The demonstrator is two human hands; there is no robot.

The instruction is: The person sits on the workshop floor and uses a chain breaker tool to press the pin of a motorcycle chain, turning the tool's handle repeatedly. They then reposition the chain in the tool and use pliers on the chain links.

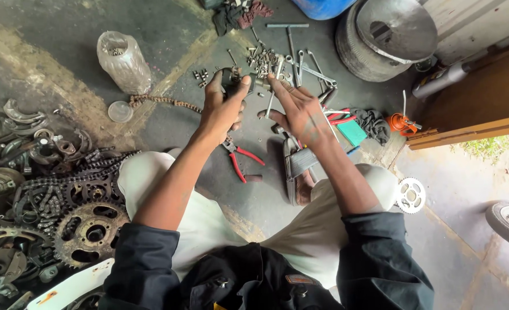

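Dark metal part [231,80], small and roundish, gripped in the left hand [220,112]; fingers wrapped around it, thumb raised along its right side. Held above the concrete floor [65,46], in front of the seated person's knees.

Slim metal tool [272,95], possibly a spanner, though the view is too cluttered to be sure: pinched narrowly between the fingers of the right hand [301,112], its upper end close to the dark part.

Red-handled pliers [240,158]: lying on the floor below the left hand, handles spread.

Loose spanners and bolts [291,63]: scattered on the floor beyond both hands.

Drive chain [162,101]: rusty, stretched on the floor left of the left hand, running toward a clear plastic bottle [122,62].

Sprockets and chains [65,206]: heaped at the person's left.

White sprocket [410,195]: lying alone on the floor, just beside the right knee.
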